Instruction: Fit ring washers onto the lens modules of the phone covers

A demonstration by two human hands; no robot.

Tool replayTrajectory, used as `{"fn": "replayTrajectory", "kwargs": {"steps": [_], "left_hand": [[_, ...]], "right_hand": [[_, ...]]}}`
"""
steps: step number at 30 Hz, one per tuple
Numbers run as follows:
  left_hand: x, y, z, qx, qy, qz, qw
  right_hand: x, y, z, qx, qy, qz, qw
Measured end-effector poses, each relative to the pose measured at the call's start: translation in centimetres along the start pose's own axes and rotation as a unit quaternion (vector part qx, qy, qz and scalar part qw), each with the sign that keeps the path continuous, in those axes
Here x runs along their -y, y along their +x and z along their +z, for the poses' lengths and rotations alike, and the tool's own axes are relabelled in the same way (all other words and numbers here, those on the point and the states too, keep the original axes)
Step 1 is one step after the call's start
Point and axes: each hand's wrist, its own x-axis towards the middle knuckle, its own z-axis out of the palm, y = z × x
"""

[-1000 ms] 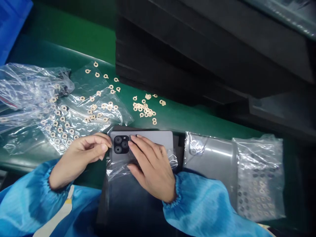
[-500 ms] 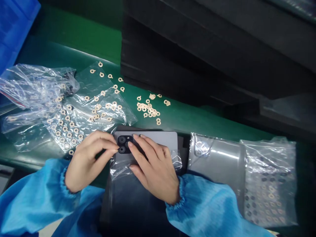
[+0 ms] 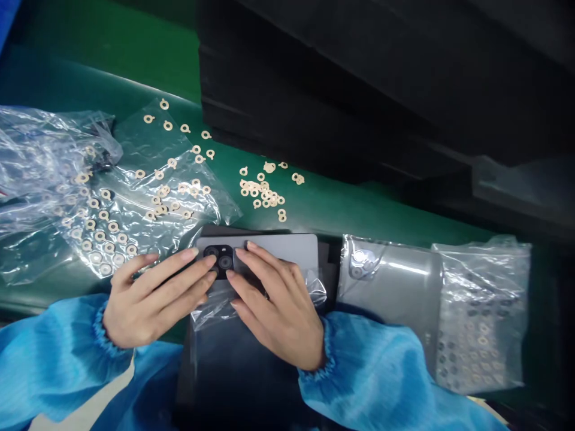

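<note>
In front of me lies a grey tablet, back up, its lower part covered by clear plastic film. Near its top left corner is a black camera module with round lenses. My left hand has its fingers stretched out, with fingertips on the module's left side partly hiding the lenses. Across the tablet's back rests my right hand, fingers extended, the index and middle tips at the module's right edge. I see nothing gripped in either hand. Small beige rings with tabs are scattered beyond the tablet.
A clear bag with more rings on it spreads at the left. To the right lie a bagged grey tablet and a clear bag holding small rings and dark discs. Black slabs stand at the back of the green table.
My left hand's thumb-and-finger pinch at the lenses has opened into stretched fingers laid on the module. My right hand stays on the tablet. The whole view has shifted slightly.
</note>
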Motion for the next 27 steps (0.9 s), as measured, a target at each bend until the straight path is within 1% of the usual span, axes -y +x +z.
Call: {"fn": "replayTrajectory", "kwargs": {"steps": [7,9,12,15,17,20,22,25,27], "left_hand": [[0.2,-0.5,0.2,0.021,-0.001,-0.003,1.0],[0.1,-0.6,0.2,0.036,-0.011,-0.016,0.999],[-0.3,-0.9,0.1,0.069,-0.055,-0.054,0.995],[-0.5,-1.1,0.0,0.1,-0.084,-0.065,0.989],[-0.5,-1.1,-0.1,0.105,-0.092,-0.062,0.988],[-0.5,-1.1,-0.1,0.1,-0.098,-0.067,0.988],[-0.5,-1.1,-0.1,0.099,-0.097,-0.068,0.988],[-0.6,-1.2,-0.1,0.098,-0.095,-0.066,0.988],[-0.7,-1.3,-0.1,0.1,-0.096,-0.067,0.988]], "right_hand": [[0.0,0.2,-0.1,0.008,-0.004,0.004,1.0],[0.1,0.2,-0.1,0.007,-0.004,0.004,1.0],[0.1,0.2,-0.2,0.008,0.0,0.009,1.0],[0.2,0.3,-0.8,0.034,0.031,0.032,0.998],[0.2,0.7,-1.6,0.066,0.072,0.051,0.994],[-0.2,2.2,-2.8,0.096,0.137,0.068,0.984],[-0.5,3.7,-3.3,0.103,0.184,0.056,0.976],[-1.1,6.0,-3.0,0.111,0.241,0.041,0.963],[-1.4,7.1,-2.4,0.105,0.261,0.05,0.958]]}}
